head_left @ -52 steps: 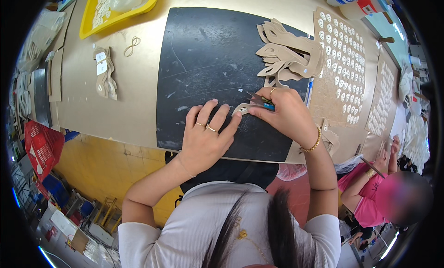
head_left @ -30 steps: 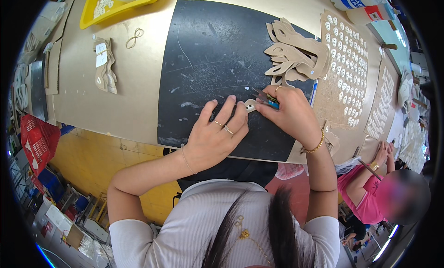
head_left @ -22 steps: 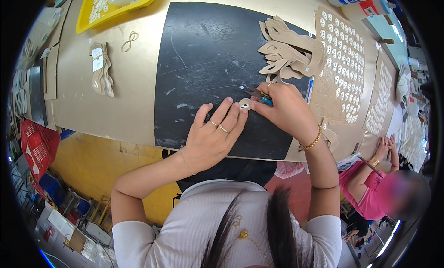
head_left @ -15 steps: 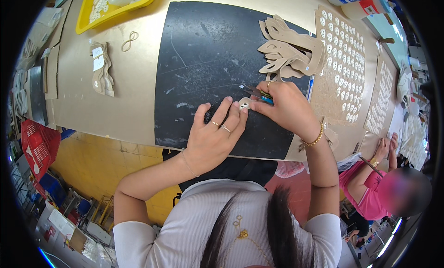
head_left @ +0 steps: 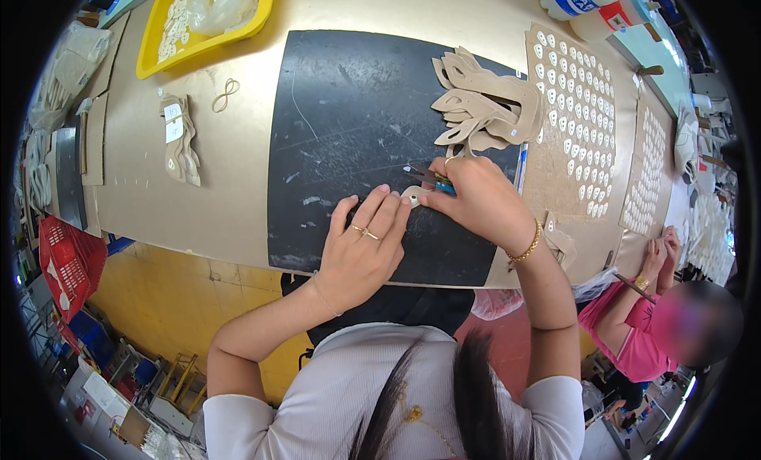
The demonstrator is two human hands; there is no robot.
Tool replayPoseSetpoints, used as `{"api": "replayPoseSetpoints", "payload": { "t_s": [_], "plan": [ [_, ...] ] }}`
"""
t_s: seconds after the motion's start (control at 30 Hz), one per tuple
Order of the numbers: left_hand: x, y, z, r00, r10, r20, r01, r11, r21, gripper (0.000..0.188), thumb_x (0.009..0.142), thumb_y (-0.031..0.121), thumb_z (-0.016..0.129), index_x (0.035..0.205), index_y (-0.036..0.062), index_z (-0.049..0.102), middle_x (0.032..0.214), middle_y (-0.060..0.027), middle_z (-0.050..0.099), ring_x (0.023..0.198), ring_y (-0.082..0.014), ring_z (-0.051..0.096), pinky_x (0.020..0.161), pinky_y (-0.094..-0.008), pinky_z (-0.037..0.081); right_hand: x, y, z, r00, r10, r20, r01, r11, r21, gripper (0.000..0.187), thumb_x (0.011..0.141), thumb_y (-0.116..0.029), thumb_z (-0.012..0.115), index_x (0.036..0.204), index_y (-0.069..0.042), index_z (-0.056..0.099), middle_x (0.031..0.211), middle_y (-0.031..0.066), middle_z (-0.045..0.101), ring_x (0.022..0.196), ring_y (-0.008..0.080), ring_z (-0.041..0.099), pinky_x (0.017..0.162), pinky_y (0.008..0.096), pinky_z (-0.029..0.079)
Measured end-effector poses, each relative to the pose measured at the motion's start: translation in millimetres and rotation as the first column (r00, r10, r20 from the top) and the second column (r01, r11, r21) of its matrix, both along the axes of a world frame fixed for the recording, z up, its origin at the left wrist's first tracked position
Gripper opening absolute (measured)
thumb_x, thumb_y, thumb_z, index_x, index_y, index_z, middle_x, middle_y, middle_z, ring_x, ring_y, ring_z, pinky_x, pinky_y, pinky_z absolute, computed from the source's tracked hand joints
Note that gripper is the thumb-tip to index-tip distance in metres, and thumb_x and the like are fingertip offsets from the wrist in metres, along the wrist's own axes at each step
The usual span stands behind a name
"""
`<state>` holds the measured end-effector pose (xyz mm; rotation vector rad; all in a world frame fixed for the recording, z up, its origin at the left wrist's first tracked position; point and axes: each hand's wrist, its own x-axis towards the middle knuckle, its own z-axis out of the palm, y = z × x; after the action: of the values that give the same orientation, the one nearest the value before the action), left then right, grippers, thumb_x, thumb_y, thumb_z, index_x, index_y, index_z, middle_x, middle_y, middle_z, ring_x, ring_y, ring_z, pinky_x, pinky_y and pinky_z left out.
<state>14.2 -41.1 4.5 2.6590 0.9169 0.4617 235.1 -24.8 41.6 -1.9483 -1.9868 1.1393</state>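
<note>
On the black mat (head_left: 341, 95), a small beige leather-like piece (head_left: 420, 193) carries a pale oval patch with dark holes. My left hand (head_left: 361, 238) lies with its fingers stretched out, their tips touching the patch's left side. From the right, the thumb of my right hand (head_left: 485, 202) presses on the same piece. That hand is closed round a small snips-like tool (head_left: 445, 188) with a blue handle, its pointed metal end sticking out to the left. Just beyond my right hand, a pile of beige cut-out strips (head_left: 495, 103) lies over the mat's right edge.
Right of the mat, a brown board (head_left: 547, 162) bears rows of white oval pieces; another such board (head_left: 640, 186) lies farther right. A yellow tray (head_left: 147, 59) and a tied beige bundle (head_left: 189, 155) are at left. Bottles (head_left: 606, 20) stand far right, and a co-worker (head_left: 626, 333) sits right.
The whole view has shifted, so the table sits slightly lower in it. My left fingers have drawn closer together beside the patch. My right hand keeps its hold on the tool.
</note>
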Motion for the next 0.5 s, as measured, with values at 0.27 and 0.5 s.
{"api": "replayPoseSetpoints", "payload": {
  "t_s": [0.27,0.5],
  "plan": [
    [7.3,-4.0,8.6,0.997,0.039,-0.065,-0.038,0.999,0.016,0.052,0.076,0.008,0.071,0.127,0.0015,0.065,0.124,-0.0096,0.060,0.125,-0.0259,0.056,0.102,-0.0475,0.039,-3.2,0.0,-4.8,1.000,-0.016,0.000,0.016,0.997,0.073,0.033,0.084,-0.029,0.079,0.088,0.003,0.070,0.073,0.0228,0.066,0.072,0.0404,0.067,0.066,0.0444,0.051],
    [10.6,4.5,2.0,0.995,0.066,0.080,-0.064,0.998,-0.027,0.046,0.076,0.007,0.072,0.121,0.0044,0.067,0.116,-0.0091,0.059,0.118,-0.0275,0.056,0.098,-0.0476,0.040,-2.4,4.0,-1.5,1.000,0.008,-0.014,-0.007,0.997,0.079,0.034,0.085,-0.029,0.079,0.088,0.003,0.069,0.073,0.0236,0.066,0.074,0.0411,0.067,0.066,0.0442,0.051]
  ]
}}
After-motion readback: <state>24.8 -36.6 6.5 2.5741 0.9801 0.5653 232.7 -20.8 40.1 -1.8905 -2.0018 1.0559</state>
